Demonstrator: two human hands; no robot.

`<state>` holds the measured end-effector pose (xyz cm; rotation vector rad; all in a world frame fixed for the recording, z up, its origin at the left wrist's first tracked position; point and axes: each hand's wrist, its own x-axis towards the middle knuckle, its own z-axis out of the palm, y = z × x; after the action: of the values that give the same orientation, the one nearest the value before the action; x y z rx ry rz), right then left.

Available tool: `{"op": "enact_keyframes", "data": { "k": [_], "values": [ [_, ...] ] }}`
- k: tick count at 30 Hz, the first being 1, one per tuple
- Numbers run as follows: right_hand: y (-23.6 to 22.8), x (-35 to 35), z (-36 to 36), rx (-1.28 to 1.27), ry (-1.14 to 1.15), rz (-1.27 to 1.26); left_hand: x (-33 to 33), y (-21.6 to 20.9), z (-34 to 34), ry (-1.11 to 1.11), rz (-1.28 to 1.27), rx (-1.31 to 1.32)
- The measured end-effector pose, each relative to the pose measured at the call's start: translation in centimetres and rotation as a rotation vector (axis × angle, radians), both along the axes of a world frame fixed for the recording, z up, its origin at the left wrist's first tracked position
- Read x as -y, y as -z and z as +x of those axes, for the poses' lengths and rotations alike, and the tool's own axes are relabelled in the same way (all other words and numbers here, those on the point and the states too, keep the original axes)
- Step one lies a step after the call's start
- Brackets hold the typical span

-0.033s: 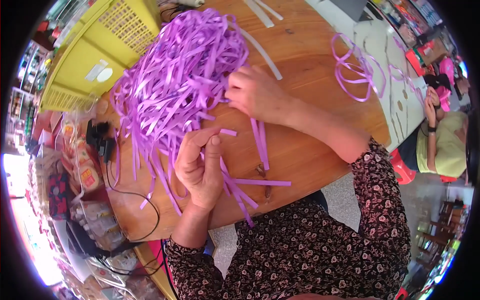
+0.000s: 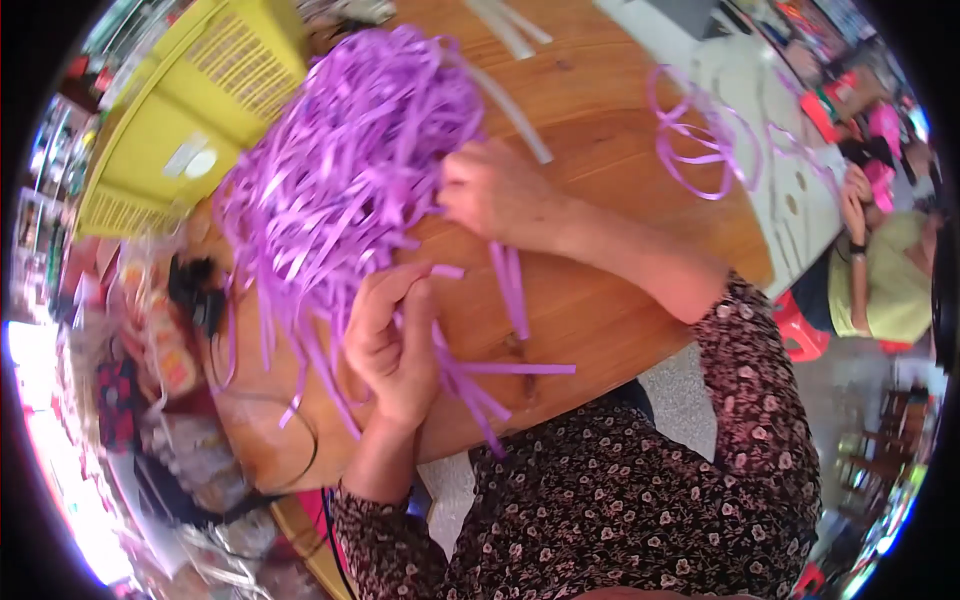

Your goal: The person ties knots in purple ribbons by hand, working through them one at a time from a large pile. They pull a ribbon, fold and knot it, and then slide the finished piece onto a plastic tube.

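A big tangled heap of purple ribbon (image 2: 340, 160) lies on the wooden table. In front of it, my left hand (image 2: 392, 335) is pinched on a purple ribbon, whose short end (image 2: 447, 271) pokes out above the fingertips. Against the heap's right edge, my right hand (image 2: 500, 195) has its fingers closed; what is in them is hidden. Two ribbon tails (image 2: 511, 290) lie below that hand. More loose ribbon ends (image 2: 470, 385) fan out to the right of my left wrist, one reaching over the table's front edge.
A yellow plastic basket (image 2: 130, 170) stands at the far left. Pale strips (image 2: 520, 125) lie behind my right hand. Loops of purple ribbon (image 2: 690, 150) rest at the table's right side. A black cable (image 2: 310, 450) runs along the left edge. Another person (image 2: 880, 270) sits at the far right.
The whole view has shifted slightly and blurred. Both hands keep nearly the same places beside the ribbon heap.
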<state>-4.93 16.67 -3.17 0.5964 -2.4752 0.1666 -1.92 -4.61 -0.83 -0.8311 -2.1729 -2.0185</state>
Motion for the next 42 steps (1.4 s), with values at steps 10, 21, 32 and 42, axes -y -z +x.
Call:
{"op": "enact_keyframes", "data": {
  "k": [10, 21, 32, 42],
  "values": [
    [-3.6, 0.2, 4.2, 0.328, -0.165, -0.393, -1.3, 0.1, 1.0, -0.116, -0.153, -0.466],
    [-3.8, 1.2, 6.5, 0.19, -0.223, -0.474, -1.1, 1.7, -0.1, 0.035, -0.316, -0.38],
    [-2.3, 1.7, 5.5, 0.146, -0.049, -0.216, -0.5, 0.9, -1.3, -0.241, -0.117, -0.545],
    [-4.7, -2.6, 4.4, 0.046, -0.056, -0.723, 1.1, -1.2, -2.2, -0.436, 0.127, -0.085]
  ]
}}
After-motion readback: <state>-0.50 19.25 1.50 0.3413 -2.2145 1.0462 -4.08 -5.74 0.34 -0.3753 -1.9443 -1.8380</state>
